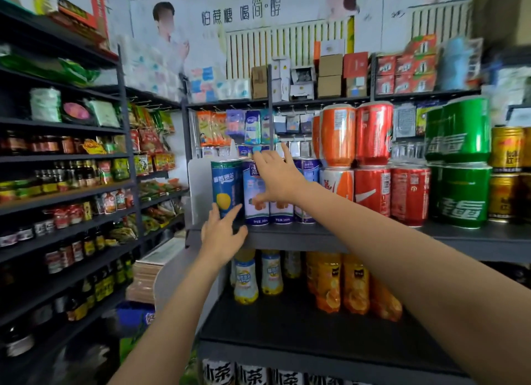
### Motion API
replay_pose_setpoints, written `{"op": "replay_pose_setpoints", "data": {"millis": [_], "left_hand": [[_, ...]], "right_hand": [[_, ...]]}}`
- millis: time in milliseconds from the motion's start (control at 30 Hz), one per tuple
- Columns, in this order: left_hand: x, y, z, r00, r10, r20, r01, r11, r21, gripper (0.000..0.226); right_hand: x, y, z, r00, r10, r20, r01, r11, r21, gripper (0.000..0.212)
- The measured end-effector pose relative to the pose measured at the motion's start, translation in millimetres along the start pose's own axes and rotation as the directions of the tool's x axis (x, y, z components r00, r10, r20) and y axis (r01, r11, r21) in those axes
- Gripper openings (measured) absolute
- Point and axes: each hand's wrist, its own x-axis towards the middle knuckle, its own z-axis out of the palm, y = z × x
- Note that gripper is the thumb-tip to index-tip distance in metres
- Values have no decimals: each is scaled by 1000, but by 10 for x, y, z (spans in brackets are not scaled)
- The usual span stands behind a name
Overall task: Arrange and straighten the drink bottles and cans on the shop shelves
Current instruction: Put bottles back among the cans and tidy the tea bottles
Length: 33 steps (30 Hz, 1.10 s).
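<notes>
On the upper dark shelf (287, 236) stand blue-and-white drink cans (254, 209), with a darker blue can (225, 187) at their left end. My left hand (221, 235) is open at the shelf's front edge, its fingertips at the foot of the darker blue can. My right hand (275, 174) is spread open in front of the blue-and-white cans, fingers apart, holding nothing. Stacked orange cans (336, 137), red cola cans (373, 189) and green cans (462, 195) fill the shelf to the right. Below stand pale yellow bottles (245, 278) and orange bottles (327, 284).
A white divider panel (198, 192) closes the can shelf on the left. Gold cans (505, 195) stand at the far right. Hanging snack packets (230, 125) sit behind the cans. A long rack of jars and sauce bottles (66, 200) runs along the left.
</notes>
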Motion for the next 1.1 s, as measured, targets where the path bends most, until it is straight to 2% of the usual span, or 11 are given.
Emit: {"op": "replay_pose_setpoints", "data": {"millis": [100,267,400,500,567,633,700,800,933,1033,1100], "left_hand": [[-14,39,143,997,-29,-67,33,998,59,50],[-65,45,234,989,-34,-144,48,994,94,48],[-101,26,252,979,-21,-201,31,998,46,46],[-224,23,301,948,-1,-318,-18,998,-57,39],[-354,110,390,911,-2,-413,-47,993,-108,34],[-445,310,499,870,-3,-493,-71,989,-132,31],[-483,648,608,851,20,-525,-116,982,-150,31],[-572,1370,859,864,86,-496,-215,954,-211,30],[-984,2548,1542,849,238,-471,-396,877,-272,28],[-1494,3463,2269,884,301,-358,-432,819,-377,24],[-1879,4088,2783,933,307,-189,-360,802,-477,26]], "right_hand": [[-31,3,53,999,14,35,-14,1000,0,103],[-13,-80,151,996,86,-21,-87,996,-23,99],[-121,57,181,996,5,-94,0,998,56,99],[-460,287,150,966,-113,-234,143,983,114,82],[-839,473,84,934,-188,-304,220,973,72,68],[-1296,736,-15,911,-266,-317,276,961,-14,54],[-1766,1114,-152,917,-286,-279,274,958,-84,44],[-2459,1776,-434,970,-146,-194,122,984,-128,44],[-3570,2590,-825,991,-20,-134,-7,980,-199,39],[-4595,3209,-1031,996,72,-49,-81,967,-240,37],[-5351,3614,-1151,987,158,31,-146,960,-240,39]]}}
